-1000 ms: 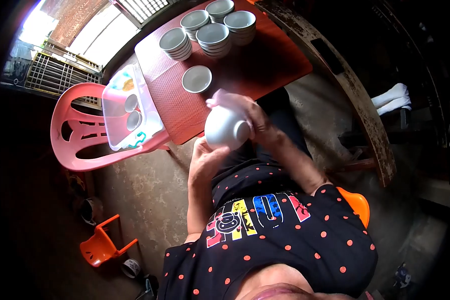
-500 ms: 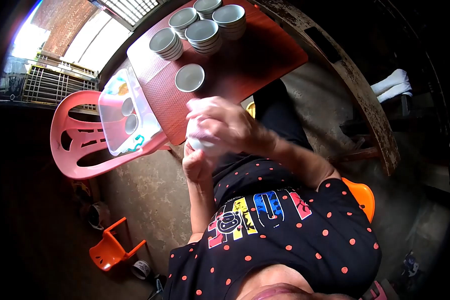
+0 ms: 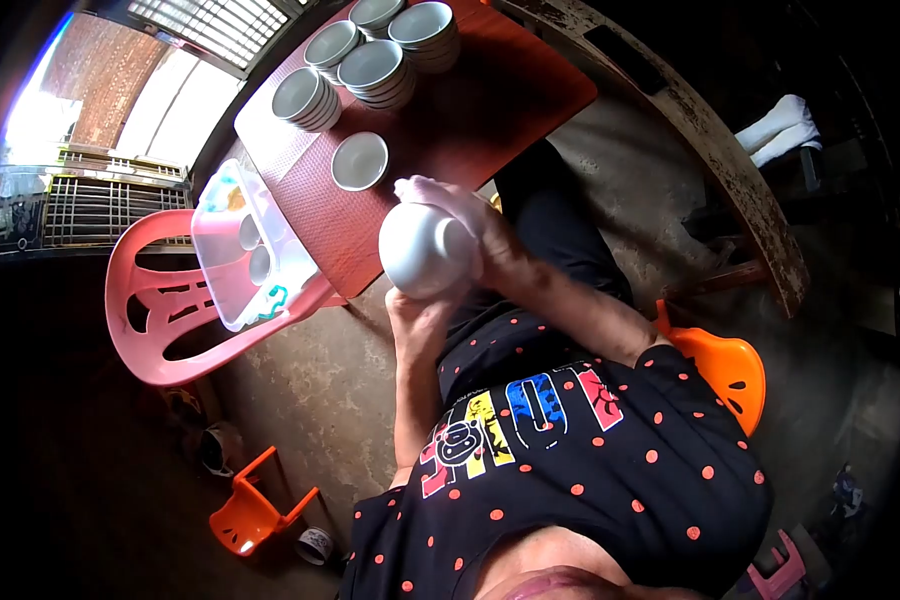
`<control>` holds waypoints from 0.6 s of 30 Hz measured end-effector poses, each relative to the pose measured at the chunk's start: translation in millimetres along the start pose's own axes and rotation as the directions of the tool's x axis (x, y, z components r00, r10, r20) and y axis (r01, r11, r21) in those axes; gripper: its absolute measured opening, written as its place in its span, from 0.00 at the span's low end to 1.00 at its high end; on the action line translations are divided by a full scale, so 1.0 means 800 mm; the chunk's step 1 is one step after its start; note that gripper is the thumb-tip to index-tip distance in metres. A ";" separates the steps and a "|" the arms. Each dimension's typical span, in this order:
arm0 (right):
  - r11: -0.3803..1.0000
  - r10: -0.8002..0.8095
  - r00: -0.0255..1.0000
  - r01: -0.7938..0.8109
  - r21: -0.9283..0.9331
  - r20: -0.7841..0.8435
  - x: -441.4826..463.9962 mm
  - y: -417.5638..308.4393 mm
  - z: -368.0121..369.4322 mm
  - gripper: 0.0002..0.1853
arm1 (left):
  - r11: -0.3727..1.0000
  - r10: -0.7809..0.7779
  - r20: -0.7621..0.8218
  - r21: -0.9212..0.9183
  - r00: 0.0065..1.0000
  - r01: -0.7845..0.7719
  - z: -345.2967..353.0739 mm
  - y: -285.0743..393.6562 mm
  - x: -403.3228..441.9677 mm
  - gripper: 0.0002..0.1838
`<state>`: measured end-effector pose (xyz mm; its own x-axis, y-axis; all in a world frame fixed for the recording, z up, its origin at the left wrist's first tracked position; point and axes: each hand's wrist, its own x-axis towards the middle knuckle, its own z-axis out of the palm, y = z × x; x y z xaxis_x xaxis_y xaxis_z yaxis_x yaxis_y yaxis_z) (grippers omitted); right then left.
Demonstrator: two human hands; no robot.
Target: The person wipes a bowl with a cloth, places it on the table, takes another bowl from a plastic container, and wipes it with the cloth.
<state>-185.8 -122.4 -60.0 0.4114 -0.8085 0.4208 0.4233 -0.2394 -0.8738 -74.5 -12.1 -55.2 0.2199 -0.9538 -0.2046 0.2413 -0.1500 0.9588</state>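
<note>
A white bowl [image 3: 417, 252] is tilted on its side between my hands, its foot ring facing right. My left hand [image 3: 420, 308] grips its lower edge. My right hand [image 3: 492, 240] is closed round a pale pink cloth [image 3: 440, 196] pressed against the bowl's upper right side. Just beyond, a single bowl [image 3: 360, 161] stands upright on the red table [image 3: 510, 110]. Farther back are several stacks of bowls [image 3: 372, 66] with grey-white insides.
Left of the table, a pink chair [image 3: 135, 290] carries a clear plastic bin [image 3: 220, 240] with two bowls inside. Orange chairs [image 3: 245, 520] stand at lower left and right. A worn wooden bench [image 3: 710, 150] curves along the right.
The bowl has turned from a blurred position under my right hand to show its outside and foot. My right hand has moved right with the cloth. The view has shifted.
</note>
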 end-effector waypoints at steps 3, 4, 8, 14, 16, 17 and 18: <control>0.992 0.098 0.885 -0.051 -0.114 0.455 0.047 -0.020 -0.023 0.20 | 0.911 0.139 0.290 -0.413 0.947 -0.007 -0.007 0.027 -0.001 0.34; 0.969 0.245 0.799 -0.219 -0.114 0.550 0.054 -0.033 -0.016 0.20 | 0.826 0.027 0.266 -0.548 0.964 0.128 -0.003 0.037 -0.007 0.34; 0.977 -0.185 0.824 0.215 0.006 0.535 0.051 -0.019 -0.009 0.18 | 0.775 0.098 0.263 -0.625 0.960 0.092 -0.022 0.014 0.004 0.31; 0.621 0.574 0.815 -0.497 0.606 0.080 0.012 -0.020 0.007 0.21 | 0.978 0.172 0.116 -0.140 0.978 -0.155 -0.005 0.010 0.008 0.16; 0.941 0.274 0.936 -0.308 0.138 0.221 0.024 -0.029 0.003 0.17 | 0.983 0.179 0.208 0.011 0.962 -0.186 -0.008 0.016 0.002 0.14; 0.969 -0.009 0.943 0.091 -0.231 0.331 0.035 -0.043 0.008 0.13 | 0.944 0.300 0.138 0.098 0.944 -0.314 -0.004 0.015 0.002 0.15; 0.727 -0.217 0.856 0.462 -0.507 0.469 0.034 -0.066 0.018 0.12 | 0.883 0.420 0.078 0.194 0.904 -0.427 0.001 0.013 0.003 0.17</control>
<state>-185.1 -123.6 1.2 0.6390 -0.3879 0.6642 0.0886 -0.8207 -0.5645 -72.1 -16.4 -46.0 0.2268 -0.9456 0.2331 -0.0644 0.2243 0.9724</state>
